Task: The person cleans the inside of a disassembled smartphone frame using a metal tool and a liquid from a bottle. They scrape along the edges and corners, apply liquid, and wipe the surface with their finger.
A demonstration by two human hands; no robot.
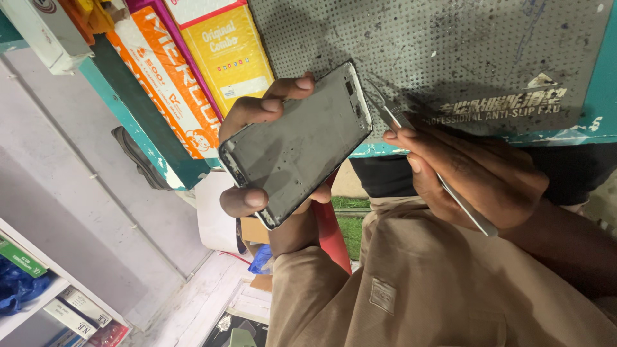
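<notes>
Overhead, a grey perforated mat (450,45) covers the teal-edged tabletop (604,96), with orange and yellow boxes (193,71) at its left and a white shelf (58,302) near left. The left hand (270,154) grips a dusty phone frame (299,141) by its edges; the right hand (475,173) pinches metal tweezers (398,119) beside its top corner, their tips hard to make out.

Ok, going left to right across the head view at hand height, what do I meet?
Orange box → yellow box → left hand → phone frame → tweezers → right hand.
</notes>
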